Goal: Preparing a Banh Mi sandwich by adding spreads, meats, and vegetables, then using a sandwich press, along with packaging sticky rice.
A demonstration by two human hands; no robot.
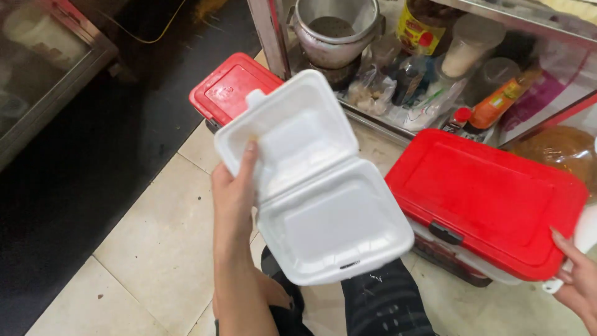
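My left hand (pixel 235 186) holds an open white foam clamshell box (pixel 314 180) by its left edge near the hinge, thumb lying on the inside of the lid. The box is empty, lid tilted up and away. My right hand (pixel 578 277) rests at the lower right corner of a large container with a red lid (pixel 485 199), fingers curled on a white object (pixel 581 249) at the frame edge.
A second, smaller red-lidded container (pixel 230 87) sits behind the foam box. A metal shelf holds a steel pot (pixel 336 31), jars, bottles and plastic bags (pixel 435 74). Beige tiled floor (pixel 155 242) below, dark mat (pixel 74 186) to the left. My knees are under the box.
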